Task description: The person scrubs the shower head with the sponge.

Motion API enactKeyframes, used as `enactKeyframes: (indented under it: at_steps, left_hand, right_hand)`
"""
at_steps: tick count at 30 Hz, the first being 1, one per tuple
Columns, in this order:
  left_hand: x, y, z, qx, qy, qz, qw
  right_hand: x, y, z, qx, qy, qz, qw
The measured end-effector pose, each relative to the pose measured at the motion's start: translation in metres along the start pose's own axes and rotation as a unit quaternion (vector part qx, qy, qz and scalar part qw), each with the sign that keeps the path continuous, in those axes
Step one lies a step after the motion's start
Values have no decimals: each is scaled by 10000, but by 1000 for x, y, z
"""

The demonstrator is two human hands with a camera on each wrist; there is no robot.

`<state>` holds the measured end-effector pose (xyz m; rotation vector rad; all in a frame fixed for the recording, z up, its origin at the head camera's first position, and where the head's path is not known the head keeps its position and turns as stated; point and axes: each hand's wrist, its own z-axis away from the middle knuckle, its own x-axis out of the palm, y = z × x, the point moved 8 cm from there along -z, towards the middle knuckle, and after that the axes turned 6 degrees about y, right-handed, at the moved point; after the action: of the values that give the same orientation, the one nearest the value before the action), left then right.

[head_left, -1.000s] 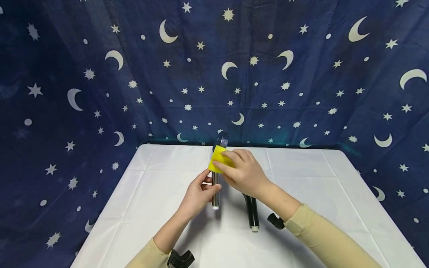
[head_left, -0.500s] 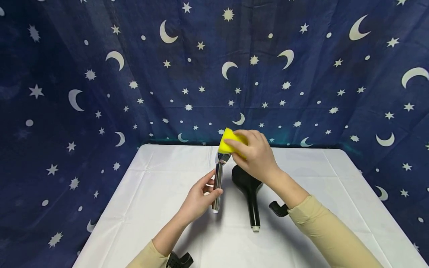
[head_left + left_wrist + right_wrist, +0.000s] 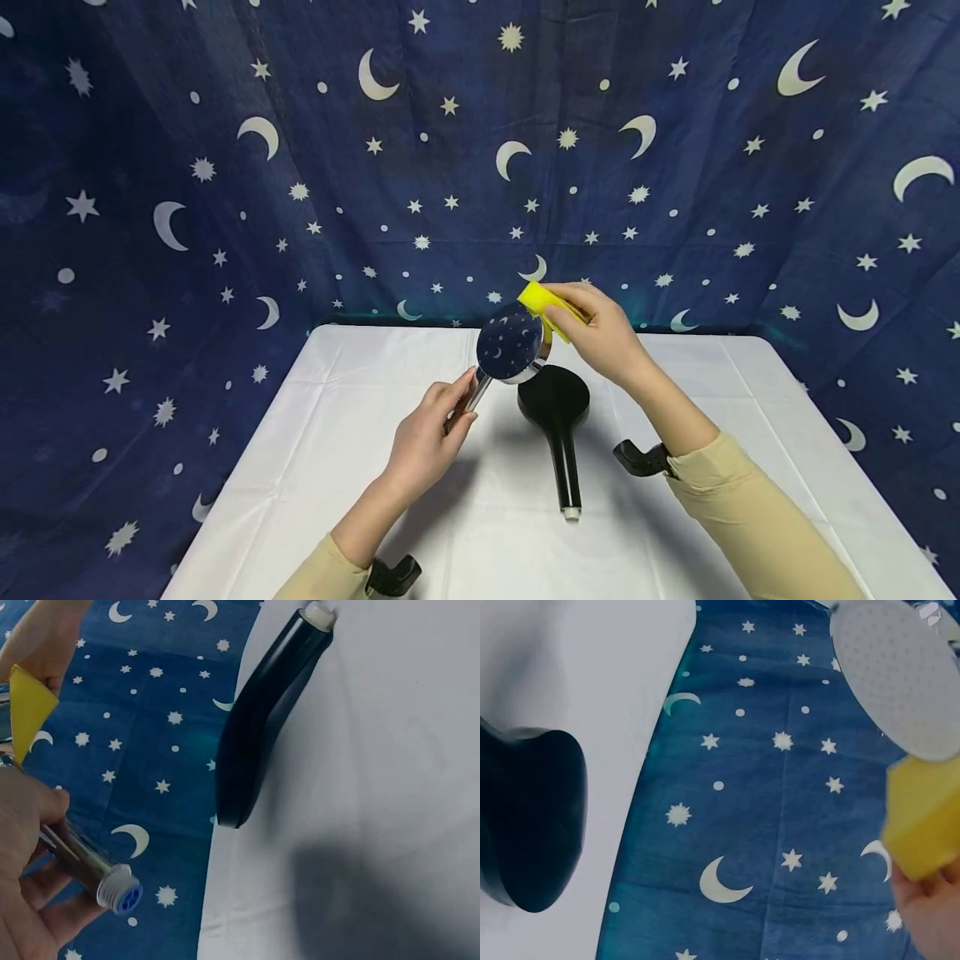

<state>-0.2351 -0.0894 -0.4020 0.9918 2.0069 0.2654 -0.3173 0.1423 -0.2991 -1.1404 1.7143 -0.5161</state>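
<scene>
A chrome shower head (image 3: 510, 343), smooth and mirror-bright, is held up above a white cloth-covered table (image 3: 360, 417). Its round back reflects moons and stars; the right wrist view shows the other side, a flat, pale spray face (image 3: 896, 675) dotted with small holes. Its slim, shiny handle ends in a white screw thread (image 3: 120, 891) with a blue centre.

The person's left hand (image 3: 429, 435) grips that handle, thumb on one side and fingers on the other, closed narrowly around the tube. The right hand (image 3: 602, 333) pinches a yellow sponge (image 3: 542, 302) — a soft, matte block with straight edges — between thumb and fingers. The sponge is right at the chrome rim; whether it touches is hard to tell.

Just beyond the hands' grip, a second shower head (image 3: 555, 400), glossy black with a rounded head and tapering handle, lies on the table, its short white end (image 3: 572, 514) towards the person. Behind hangs a dark blue fabric backdrop (image 3: 457, 171), lightly creased, printed with pale crescents, stars and dots.
</scene>
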Motion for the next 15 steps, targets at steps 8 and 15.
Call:
enactKeyframes:
  at_steps: [8, 15]
  left_hand:
    - [-6, 4, -5, -2, 345, -488, 9982]
    - [-8, 9, -11, -6, 499, -869, 9950]
  right_hand:
    - [-9, -45, 26, -2342, 1337, 1271, 9545]
    - [22, -63, 53, -3745, 1416, 2595, 8788]
